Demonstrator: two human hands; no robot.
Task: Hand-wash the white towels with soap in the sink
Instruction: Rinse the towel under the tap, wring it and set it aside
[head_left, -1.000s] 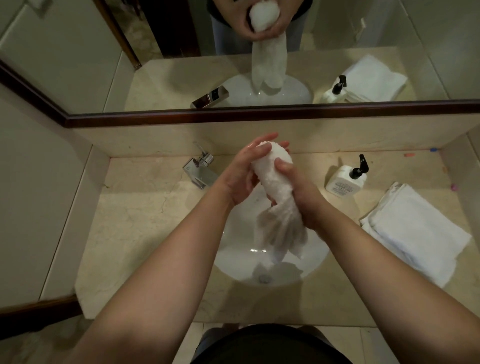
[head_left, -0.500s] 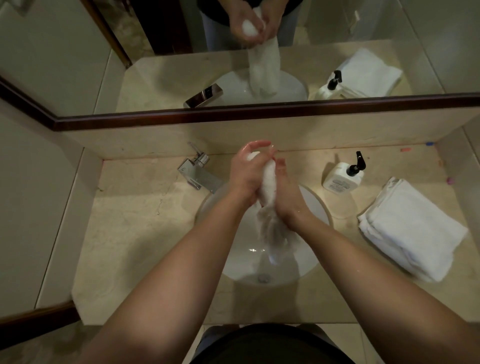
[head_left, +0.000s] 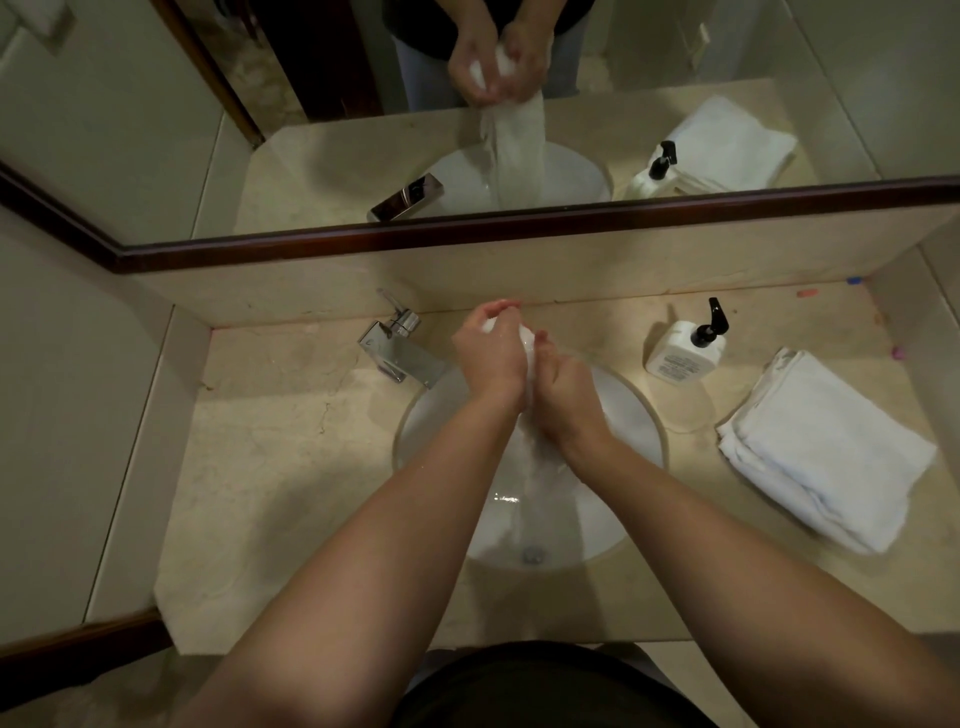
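**Head view: both hands wring a wet towel over the basin**

Head camera looks down on a stone counter (head_left: 291, 467) with a round white sink (head_left: 628, 415) set into it. Compared with a second ago, the hands have closed in on each other: the bulky roll of cloth that stood well clear above them now shows only as small white bulges at the top of the grip.

A stack of folded white towels (head_left: 826, 452) lies on the counter well off to the right of the grip, with a white soap bottle (head_left: 683, 353) and its black pump between the stack and the hands. A chrome faucet (head_left: 397, 351) sits just to the left of the grip.

The wet towel (head_left: 545, 478) runs lengthwise from the hands down toward the drain, its long axis near vertical, loose tail hanging below the grip inside the basin. The left hand (head_left: 488, 353) wraps its upper end with curled fingers; the right hand (head_left: 563, 387), pressed against the left, clasps the cloth just below.
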